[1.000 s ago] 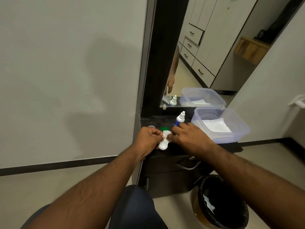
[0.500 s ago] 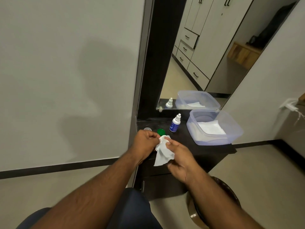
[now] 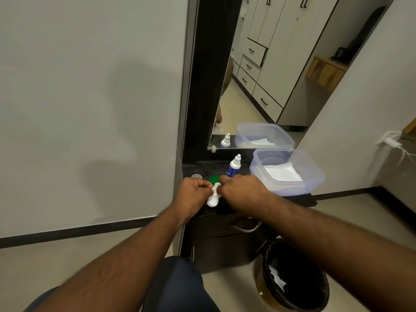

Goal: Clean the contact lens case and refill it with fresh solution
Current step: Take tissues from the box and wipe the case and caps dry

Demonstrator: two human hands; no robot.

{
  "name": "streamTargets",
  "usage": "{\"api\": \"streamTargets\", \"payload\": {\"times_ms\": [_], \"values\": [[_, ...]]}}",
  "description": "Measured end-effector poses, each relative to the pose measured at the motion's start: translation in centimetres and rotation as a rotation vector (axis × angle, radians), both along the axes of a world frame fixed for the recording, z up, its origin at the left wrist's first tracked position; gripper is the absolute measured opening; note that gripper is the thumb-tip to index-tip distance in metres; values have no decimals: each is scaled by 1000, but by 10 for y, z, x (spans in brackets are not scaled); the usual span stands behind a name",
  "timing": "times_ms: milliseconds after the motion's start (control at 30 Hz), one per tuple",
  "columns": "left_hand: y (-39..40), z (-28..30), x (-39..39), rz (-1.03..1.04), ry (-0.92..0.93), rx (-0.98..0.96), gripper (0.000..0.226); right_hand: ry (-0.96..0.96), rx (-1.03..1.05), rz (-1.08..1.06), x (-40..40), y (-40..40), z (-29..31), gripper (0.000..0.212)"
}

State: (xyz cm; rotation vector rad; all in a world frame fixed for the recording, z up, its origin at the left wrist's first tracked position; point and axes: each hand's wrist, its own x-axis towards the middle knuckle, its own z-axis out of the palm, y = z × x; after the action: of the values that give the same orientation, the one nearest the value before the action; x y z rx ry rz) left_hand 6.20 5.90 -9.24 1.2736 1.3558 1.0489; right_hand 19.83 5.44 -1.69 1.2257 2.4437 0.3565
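Head view, case: the small white plastic contact lens case (image 3: 213,197) is held above the front edge of the dark desk (image 3: 290,199), between both hands.
Left hand: the left hand (image 3: 195,194) is clenched on the upper well of the case, pinching it from the left.
Right hand: the right hand (image 3: 242,188) is closed at the same well; its fingertips are hidden, so what it grasps I cannot tell.
Nearby: a green round cap (image 3: 213,179) and a clear round cap (image 3: 197,176) lie on the desk behind the hands; the blue solution bottle with white nozzle (image 3: 233,166) stands beside the translucent plastic box with white tissues (image 3: 315,174).
Risk: the case hangs over the desk edge, so I judge a slip could drop it to the floor or toward the black-lined bin (image 3: 295,278); the right wrist is near the bottle and could knock it.
Change: half a second ago the right hand held a white tissue hanging under the case; now no tissue is visible, and this hand has moved back up to the case.
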Motion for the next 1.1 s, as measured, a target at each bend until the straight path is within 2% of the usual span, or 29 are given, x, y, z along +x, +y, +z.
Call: {"api": "streamTargets", "payload": {"times_ms": [67,133,200,333,367,400,500,567,667,767,833,900,967,1100], "values": [[0,-2,0,12,-19,-8,14,-122,121,155,-3,-4,2,34],[-1,-3,-1,24,-32,-21,14,-107,167,221,1,-7,-4,35],[-1,-3,0,27,-46,-24,14,26,151,186,11,-9,-17,37],[0,-1,0,26,-42,-37,14,569,-73,-53,27,-3,-38,36],[-1,-1,0,19,-53,-34,13,643,-109,-79,28,-2,-41,34],[-1,-1,0,12,-66,-33,14,656,-84,-74,27,-3,-43,32],[-2,-2,-1,-8,-109,-27,11,505,199,59,18,-9,-50,23],[-3,-2,-1,-14,-97,-22,11,503,332,139,17,-13,-56,21],[-3,-2,0,-12,-45,-4,14,663,359,190,29,-13,-59,12],[-2,-1,1,3,-20,1,14,916,299,13,38,-9,-51,23],[-1,0,1,1,-14,-7,13,978,233,-78,38,-3,-42,27],[-2,1,0,-4,-14,-5,13,961,112,-83,36,6,-33,23],[-4,2,0,-13,-25,6,14,857,15,-20,32,14,-29,20],[-5,1,-1,-15,-21,34,14,549,67,177,21,24,-24,22]]}}
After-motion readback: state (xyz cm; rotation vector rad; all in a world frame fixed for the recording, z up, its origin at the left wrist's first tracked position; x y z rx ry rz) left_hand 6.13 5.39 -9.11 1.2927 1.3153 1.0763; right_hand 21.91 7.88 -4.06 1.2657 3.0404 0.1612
